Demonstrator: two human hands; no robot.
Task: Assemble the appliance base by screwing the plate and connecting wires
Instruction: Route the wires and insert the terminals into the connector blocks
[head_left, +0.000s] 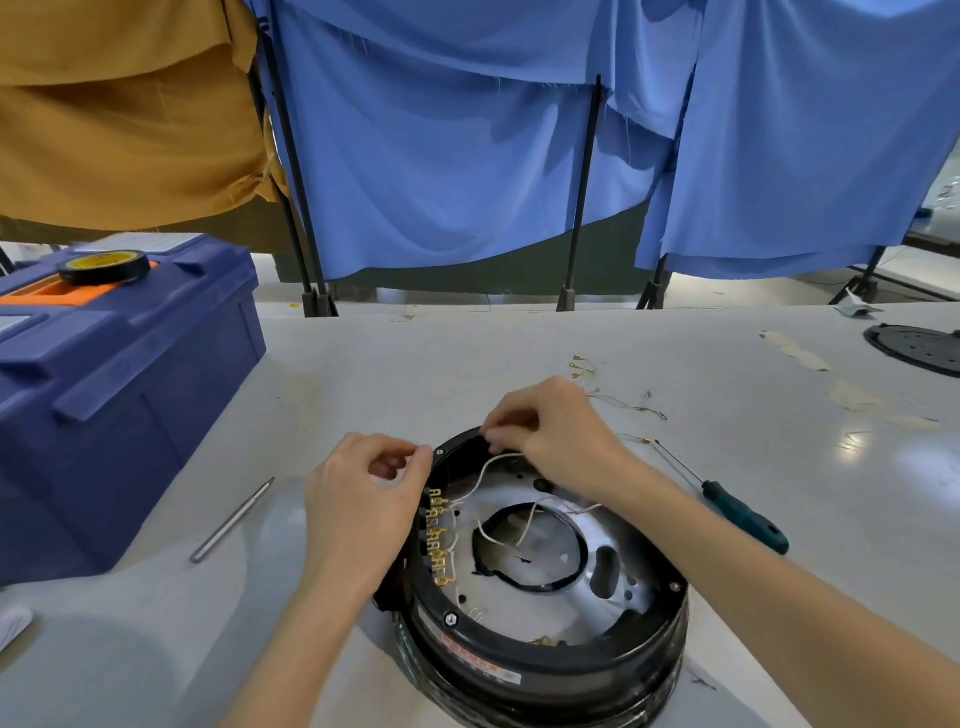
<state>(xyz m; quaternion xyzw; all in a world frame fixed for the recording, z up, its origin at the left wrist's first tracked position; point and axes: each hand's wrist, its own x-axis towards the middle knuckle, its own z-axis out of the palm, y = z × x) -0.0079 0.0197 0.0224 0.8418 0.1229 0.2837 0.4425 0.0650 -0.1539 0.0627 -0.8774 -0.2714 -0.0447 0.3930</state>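
The round black appliance base (545, 670) lies upside down on the table in front of me, with a silver metal plate (613, 566) inside it. A row of brass terminals (439, 540) runs along its left inner wall. White wires (498, 467) loop across the plate. My right hand (550, 431) pinches the end of a white wire at the base's far rim. My left hand (363, 499) hovers at the left rim beside the terminals, thumb and forefinger pinched together on what looks like the wire's other end, though I cannot tell for certain.
A green-handled screwdriver (743, 514) lies right of the base, a metal bit shaft (234, 519) to the left. Loose wires with brass lugs (618, 395) lie behind. A blue toolbox (104, 395) with a tape roll (104, 266) stands at left. A black disc (919, 345) sits far right.
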